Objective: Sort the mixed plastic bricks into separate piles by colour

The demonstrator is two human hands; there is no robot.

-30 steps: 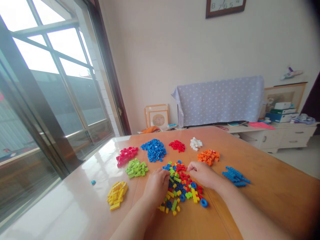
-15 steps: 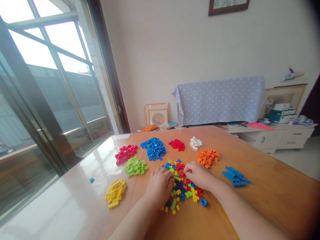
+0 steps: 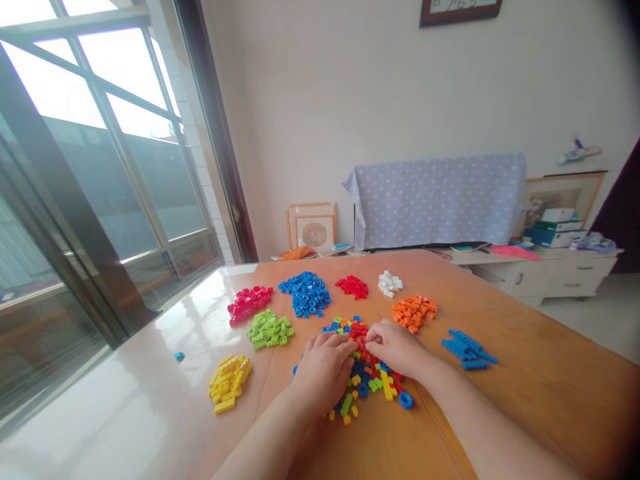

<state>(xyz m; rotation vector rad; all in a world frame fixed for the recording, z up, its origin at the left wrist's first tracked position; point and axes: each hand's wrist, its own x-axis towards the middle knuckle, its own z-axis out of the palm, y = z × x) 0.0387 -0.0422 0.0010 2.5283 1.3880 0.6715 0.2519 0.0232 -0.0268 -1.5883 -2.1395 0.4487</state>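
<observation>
Head view, lower centre: the left hand (image 3: 324, 370) arches over the mixed toy-brick pile (image 3: 369, 377), perhaps to corral pieces; whether it grips any is hidden. The right hand (image 3: 397, 347), at the pile's right side, has thumb and forefinger drawn together, suiting small pieces; I cannot tell if one is between. Yellow bricks (image 3: 230, 383), lower left, and orange bricks (image 3: 415, 312), right of centre, sit apart on the tabletop (image 3: 200, 440), seemingly keeping colours unmixed

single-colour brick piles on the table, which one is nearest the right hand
The orange pile, just beyond the right hand. It lies between the white pile and the long blue pieces; every other single-colour pile is farther from that hand.
</observation>
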